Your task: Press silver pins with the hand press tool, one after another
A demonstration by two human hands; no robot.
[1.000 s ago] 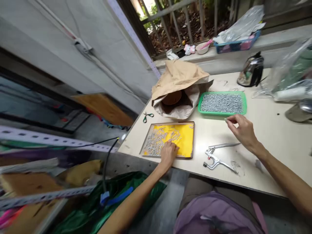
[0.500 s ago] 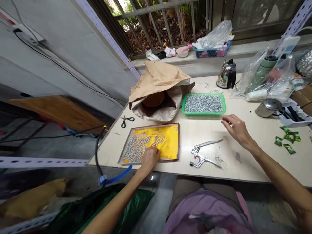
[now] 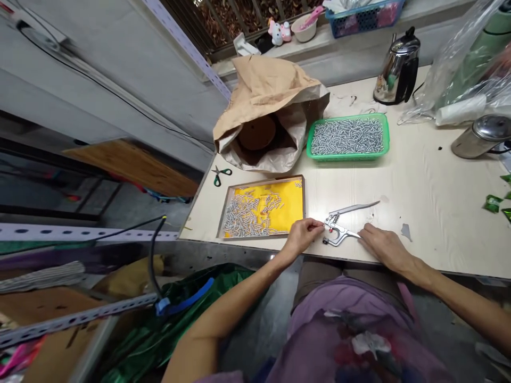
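Observation:
A pair of silver snap-fastener pliers point(image 3: 346, 234) lies on the table with its handles spread apart. My right hand point(image 3: 386, 248) has its fingers closed at the end of the lower handle. Just left of the pliers' head, my left hand point(image 3: 302, 238) is pinched, fingertips close to the jaws; whatever is between them is too small to make out. Beside that hand sits a shallow tray point(image 3: 304, 198) with a yellow bottom, where many small silver metal pins point(image 3: 243, 215) are scattered, mostly toward the left. More such pins fill a green plastic basket point(image 3: 348, 157) farther back.
An open brown paper bag point(image 3: 275, 80) stands behind the tray, with green-handled scissors point(image 3: 217, 178) to its left. A kettle point(image 3: 397, 69) and a lidded steel cup point(image 3: 481, 135) are at the back right. Green wrapped packets point(image 3: 493, 203) lie at the right.
My left hand has left the tray and moved right to the pliers' head. My right hand has come down from near the green basket to the lower handle. The view has tilted downward.

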